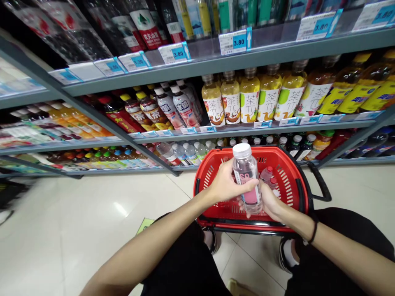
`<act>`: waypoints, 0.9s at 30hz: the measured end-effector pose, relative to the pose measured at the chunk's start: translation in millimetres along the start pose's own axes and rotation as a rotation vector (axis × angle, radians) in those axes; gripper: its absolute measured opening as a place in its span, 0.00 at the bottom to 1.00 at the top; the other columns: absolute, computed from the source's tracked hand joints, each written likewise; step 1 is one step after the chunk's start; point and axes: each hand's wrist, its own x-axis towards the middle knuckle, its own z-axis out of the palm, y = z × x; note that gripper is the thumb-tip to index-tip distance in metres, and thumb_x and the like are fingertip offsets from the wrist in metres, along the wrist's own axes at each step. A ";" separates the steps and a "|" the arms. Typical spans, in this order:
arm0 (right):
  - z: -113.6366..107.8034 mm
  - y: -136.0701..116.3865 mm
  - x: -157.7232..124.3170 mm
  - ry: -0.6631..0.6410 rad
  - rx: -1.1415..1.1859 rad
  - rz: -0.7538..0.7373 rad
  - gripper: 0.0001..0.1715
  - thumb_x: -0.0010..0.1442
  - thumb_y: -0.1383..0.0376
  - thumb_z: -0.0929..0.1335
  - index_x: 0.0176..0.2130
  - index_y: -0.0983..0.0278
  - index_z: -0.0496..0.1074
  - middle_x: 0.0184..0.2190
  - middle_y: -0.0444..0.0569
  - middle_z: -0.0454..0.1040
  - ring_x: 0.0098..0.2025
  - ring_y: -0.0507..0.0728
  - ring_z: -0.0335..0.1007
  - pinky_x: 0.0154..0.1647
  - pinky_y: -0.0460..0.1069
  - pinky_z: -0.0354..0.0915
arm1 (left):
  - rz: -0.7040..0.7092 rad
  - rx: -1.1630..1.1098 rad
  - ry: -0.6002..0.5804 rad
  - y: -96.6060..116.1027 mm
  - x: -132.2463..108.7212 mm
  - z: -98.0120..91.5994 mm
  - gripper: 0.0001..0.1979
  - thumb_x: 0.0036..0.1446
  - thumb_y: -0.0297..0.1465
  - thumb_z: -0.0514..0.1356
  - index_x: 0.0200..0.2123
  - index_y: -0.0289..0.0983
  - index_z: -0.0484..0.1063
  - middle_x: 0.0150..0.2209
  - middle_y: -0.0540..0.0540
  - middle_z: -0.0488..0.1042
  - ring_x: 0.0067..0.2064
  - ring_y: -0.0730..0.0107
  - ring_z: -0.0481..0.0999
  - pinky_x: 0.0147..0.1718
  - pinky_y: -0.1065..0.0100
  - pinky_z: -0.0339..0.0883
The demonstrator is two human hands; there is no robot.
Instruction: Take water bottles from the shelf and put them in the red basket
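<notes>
Over a red shopping basket (205, 209), both my hands hold a clear drink bottle (250, 195) with a white cap and a pink label. The fingers of my left hand (226, 183) wrap round its left side, the thumb lying across the label. From below and the right, my right hand (270, 201) supports the bottle, its fingers partly hidden behind it. Inside the basket, to the right of the held bottle, lie small bottles with red caps (268, 172). The basket's black handle (321, 185) sticks out at the right.
Shelves (185, 65) of drinks span the view ahead, with price tags (236, 42) along their edges. Bottled teas (249, 98) stand on the middle shelf, just beyond the basket. My knees and feet flank the basket on the tiled floor (86, 218).
</notes>
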 end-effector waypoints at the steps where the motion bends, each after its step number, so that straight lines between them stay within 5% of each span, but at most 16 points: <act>1: -0.3 0.2 -0.6 -0.001 0.002 -0.001 0.38 0.77 0.54 0.49 0.50 0.71 0.78 0.26 0.58 0.80 0.26 0.60 0.79 0.23 0.50 0.75 | 0.002 -0.006 -0.006 0.0 0.0 -0.1 0.20 0.51 0.40 0.71 0.41 0.33 0.73 0.36 0.43 0.79 0.36 0.64 0.78 0.38 0.63 0.73; 20: -3.8 4.9 4.1 -0.052 -0.008 -0.019 0.36 0.75 0.51 0.50 0.53 0.68 0.75 0.27 0.57 0.79 0.25 0.60 0.77 0.17 0.48 0.69 | 0.024 0.005 0.000 6.0 -2.5 1.3 0.21 0.51 0.40 0.71 0.43 0.33 0.74 0.39 0.42 0.80 0.38 0.62 0.79 0.40 0.62 0.74; 23: -6.6 11.1 5.5 -0.173 0.007 -0.044 0.38 0.73 0.48 0.49 0.49 0.66 0.76 0.28 0.57 0.79 0.27 0.60 0.77 0.21 0.50 0.72 | 0.030 0.046 0.001 9.2 -5.0 3.2 0.23 0.51 0.41 0.71 0.46 0.34 0.74 0.42 0.42 0.80 0.40 0.61 0.79 0.42 0.61 0.73; 27: -14.5 28.4 15.4 -0.501 0.027 -0.028 0.43 0.66 0.38 0.51 0.43 0.67 0.75 0.28 0.60 0.77 0.25 0.62 0.75 0.18 0.51 0.70 | 0.024 0.086 -0.077 8.3 -8.6 6.1 0.30 0.50 0.50 0.70 0.48 0.35 0.70 0.41 0.42 0.78 0.39 0.60 0.77 0.39 0.60 0.71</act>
